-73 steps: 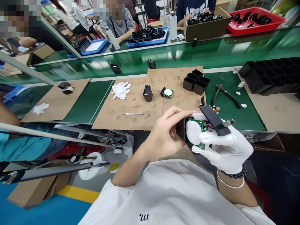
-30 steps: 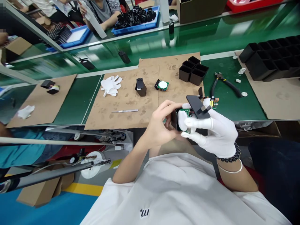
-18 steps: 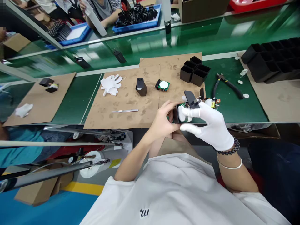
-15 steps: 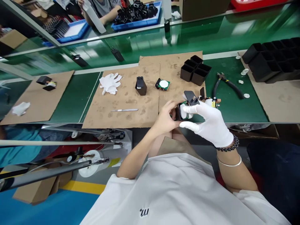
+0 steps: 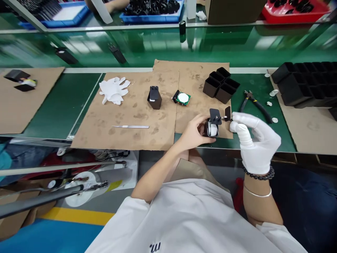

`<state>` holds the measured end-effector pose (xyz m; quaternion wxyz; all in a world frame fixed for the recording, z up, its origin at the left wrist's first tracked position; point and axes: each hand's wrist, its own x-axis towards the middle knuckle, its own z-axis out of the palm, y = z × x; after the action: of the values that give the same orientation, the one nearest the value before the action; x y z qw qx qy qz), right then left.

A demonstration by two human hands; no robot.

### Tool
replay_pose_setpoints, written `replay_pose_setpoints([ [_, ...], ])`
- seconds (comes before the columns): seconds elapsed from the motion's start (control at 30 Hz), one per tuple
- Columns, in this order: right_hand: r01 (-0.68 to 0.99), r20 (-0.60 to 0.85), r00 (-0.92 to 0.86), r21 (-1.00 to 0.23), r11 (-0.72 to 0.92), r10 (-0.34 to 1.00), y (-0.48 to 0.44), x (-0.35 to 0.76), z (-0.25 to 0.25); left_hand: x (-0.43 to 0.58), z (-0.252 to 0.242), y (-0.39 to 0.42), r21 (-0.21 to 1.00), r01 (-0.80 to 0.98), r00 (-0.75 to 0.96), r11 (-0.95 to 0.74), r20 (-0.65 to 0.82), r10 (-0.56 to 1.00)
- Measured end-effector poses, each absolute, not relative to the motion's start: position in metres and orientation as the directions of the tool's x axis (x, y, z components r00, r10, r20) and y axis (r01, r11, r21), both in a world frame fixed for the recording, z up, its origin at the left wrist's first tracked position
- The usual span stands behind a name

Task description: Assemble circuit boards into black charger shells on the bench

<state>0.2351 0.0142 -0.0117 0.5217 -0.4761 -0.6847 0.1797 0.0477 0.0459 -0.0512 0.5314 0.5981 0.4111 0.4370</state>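
Observation:
My bare left hand (image 5: 197, 131) is closed around a small black box-shaped housing (image 5: 206, 130) at the table's front edge. White material (image 5: 212, 130) fills its opening, and a black plug cover (image 5: 215, 116) stands up above it. To the right, my white-gloved right hand (image 5: 256, 140) has its fingers curled together beside a small upright black plate (image 5: 228, 114) with metal parts. Whatever those fingers hold is hidden by the glove. A green circuit board with a white disc (image 5: 183, 98) and a black housing with a lid (image 5: 154, 97) rest on the cardboard.
Tweezers (image 5: 130, 127) and a white glove (image 5: 114, 90) lie on the cardboard (image 5: 126, 110). Empty black housings (image 5: 226, 93) cluster behind my hands. Black-handled cutters (image 5: 259, 105) lie right of them, near more stacked housings (image 5: 302, 92). Beyond runs a green belt (image 5: 147, 52) carrying black pieces.
My right hand has left the housing opening and moved right, covering where a circuit board with a yellow part lay. My left hand still holds the housing. The camera view has shifted.

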Motion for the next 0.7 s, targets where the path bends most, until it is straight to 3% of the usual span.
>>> replay_pose_setpoints([
  [0.1, 0.288, 0.377, -0.24, -0.852, 0.437, 0.894, 0.027, 0.245, -0.001, 0.04, -0.041, 0.04, 0.997, -0.071, 0.501, 0.025, 0.014, 0.865],
  [0.2, 0.127, 0.197, -0.468, -0.95, 0.286, 0.862, 0.04, 0.248, 0.003, 0.033, -0.031, 0.035, 0.981, -0.143, 0.624, 0.13, -0.013, 0.781],
  [0.3, 0.062, 0.11, -0.473, -0.986, 0.158, 0.874, 0.042, 0.246, 0.005, 0.031, -0.024, 0.028, 0.982, -0.129, 0.655, 0.136, -0.018, 0.756],
  [0.4, 0.109, 0.109, -0.342, -0.982, 0.155, 0.933, 0.034, 0.242, 0.008, 0.036, -0.021, 0.021, 0.999, -0.032, 0.548, 0.028, -0.005, 0.836],
  [0.5, 0.231, 0.195, -0.202, -0.943, 0.24, 0.96, 0.024, 0.236, 0.009, 0.05, -0.027, 0.015, 0.985, 0.094, 0.318, -0.145, 0.108, 0.942],
  [0.6, 0.423, 0.335, -0.074, -0.843, 0.334, 0.939, 0.017, 0.229, 0.003, 0.066, -0.039, 0.011, 0.931, 0.236, 0.117, -0.28, 0.259, 0.959],
  [0.7, 0.634, 0.44, 0.018, -0.7, 0.33, 0.898, 0.013, 0.22, -0.006, 0.079, -0.049, 0.008, 0.897, 0.313, -0.013, -0.313, 0.334, 0.943],
])
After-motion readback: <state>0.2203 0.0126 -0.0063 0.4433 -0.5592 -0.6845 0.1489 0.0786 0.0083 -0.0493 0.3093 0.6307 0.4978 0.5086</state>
